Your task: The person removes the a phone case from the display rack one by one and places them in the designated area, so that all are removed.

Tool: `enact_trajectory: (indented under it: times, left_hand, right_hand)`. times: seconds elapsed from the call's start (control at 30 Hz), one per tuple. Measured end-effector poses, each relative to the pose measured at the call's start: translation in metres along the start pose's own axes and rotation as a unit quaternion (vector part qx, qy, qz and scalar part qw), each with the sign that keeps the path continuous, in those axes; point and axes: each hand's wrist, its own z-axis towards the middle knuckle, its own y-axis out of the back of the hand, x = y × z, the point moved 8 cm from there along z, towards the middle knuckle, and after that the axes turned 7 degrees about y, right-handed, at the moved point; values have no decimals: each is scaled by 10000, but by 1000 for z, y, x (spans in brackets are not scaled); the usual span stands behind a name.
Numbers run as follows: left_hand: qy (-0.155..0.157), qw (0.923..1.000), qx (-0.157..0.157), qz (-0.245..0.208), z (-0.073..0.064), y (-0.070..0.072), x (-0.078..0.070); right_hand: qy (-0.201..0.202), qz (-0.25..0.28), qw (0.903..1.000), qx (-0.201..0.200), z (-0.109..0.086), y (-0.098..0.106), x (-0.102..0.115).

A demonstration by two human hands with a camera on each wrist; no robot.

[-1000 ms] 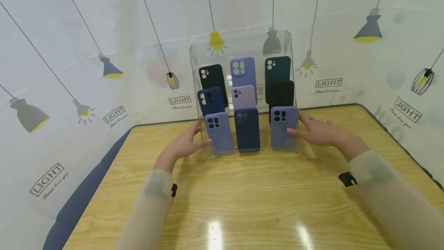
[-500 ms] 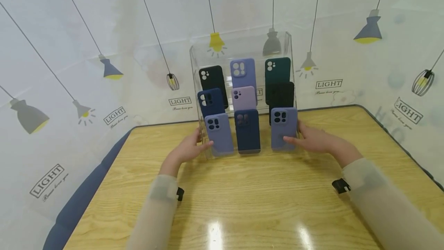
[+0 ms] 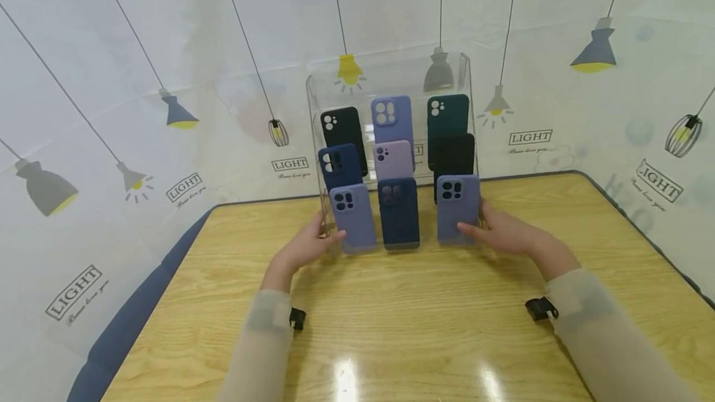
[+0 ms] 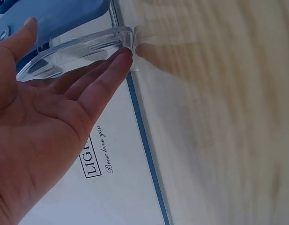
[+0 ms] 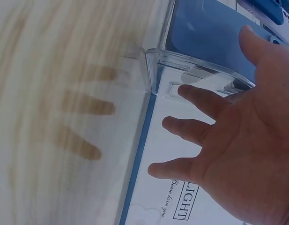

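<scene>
A clear display stand (image 3: 468, 79) holds phone cases in three tiers at the back of the table. My left hand (image 3: 301, 247) is at its left side, fingers extended along the clear side wall. Its thumb is in front of the lower-left lavender case (image 3: 359, 222). My right hand (image 3: 511, 234) is at the other side, thumb before the lower-right lavender case (image 3: 455, 211). In the right wrist view its fingers (image 5: 186, 129) are straight and spread beside the stand. A navy case (image 3: 400, 222) stands between the lavender ones.
Higher tiers bear black (image 3: 342, 126), lavender (image 3: 393, 129), green (image 3: 449, 113), navy (image 3: 343, 166), pale pink (image 3: 393, 159) and black (image 3: 455, 157) cases. A patterned white backdrop (image 3: 234, 110) rises behind the wooden table (image 3: 408, 303).
Both forearms have swung slightly inward, with the wrists closer together. The hands stay at the stand's two sides, a little lower in view. The stand and cases keep their arrangement.
</scene>
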Motion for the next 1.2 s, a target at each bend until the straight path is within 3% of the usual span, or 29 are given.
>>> enact_trajectory:
  times: [0.3, 0.57, 0.73, 1.0, 1.2]
  left_hand:
    - [3, 9996, 42, -294, -5, 0, -3]
    - [-72, 9988, 142, -473, -6, -4, -3]
    - [-71, 9986, 181, -497, -7, -5, -3]
    - [63, 9984, 244, -499, -7, -6, -1]
    - [44, 9984, 319, -473, -8, -5, -3]
  right_hand:
    - [140, 15, 9999, -67, 0, 3, 7]
    - [5, -136, 9999, -4, -1, 3, 5]
    - [128, -88, 9998, -154, -5, 12, 11]
    - [252, -303, 9950, -920, -12, 43, 27]
    - [856, -696, 9766, -1848, -22, 62, 43]
